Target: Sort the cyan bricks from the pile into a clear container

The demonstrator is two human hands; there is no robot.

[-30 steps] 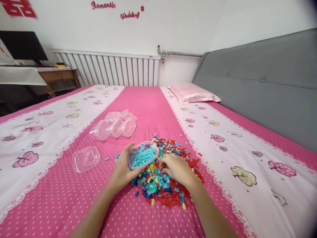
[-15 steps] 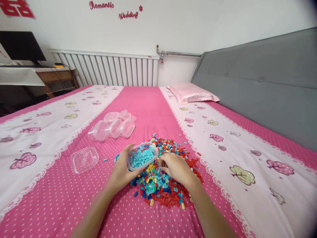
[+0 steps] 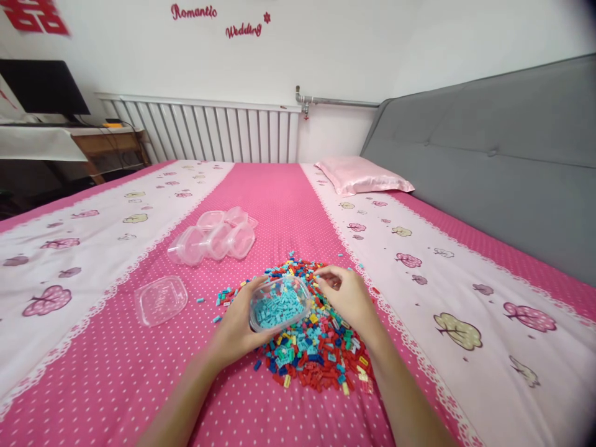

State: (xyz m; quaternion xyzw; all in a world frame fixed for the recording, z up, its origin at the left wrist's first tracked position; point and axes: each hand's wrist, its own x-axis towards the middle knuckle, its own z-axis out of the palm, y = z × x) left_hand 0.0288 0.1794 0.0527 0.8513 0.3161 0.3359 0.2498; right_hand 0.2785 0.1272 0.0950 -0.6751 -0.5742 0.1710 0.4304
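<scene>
Left hand (image 3: 239, 326): fingers spread around the left end of the clear container (image 3: 306, 302), thumb along its near side; grip looks secure.
Clear container: lidless, over the left part of the brick pile (image 3: 321, 366), mouth tipped towards the person. Cannot tell if it rests on the pile or hangs just above.
Light-blue bricks (image 3: 279, 307): lying loose inside; no other colour noticed among them.
Right hand (image 3: 347, 295): above the far right part of the pile, fingers curled, thumb and forefinger nearly together; cannot tell whether a brick is pinched there.
Picking, my judgement: best to lift light-blue pieces singly from the loose edges, check colour, and drop them low over the rim.
Holding, my judgement: a flatter tilt and a mouth near the picking hand would guard against spills.
Lid (image 3: 161, 301): flat on the pink bed cover (image 3: 261, 186), left of the hands; raised lettering in the middle, not legible from here.
Wall lettering: red "Romantic" (image 3: 193, 11), with "Wedding" (image 3: 243, 30) lower and to its right.
Brick markings: too small to read; no brand made out.
</scene>
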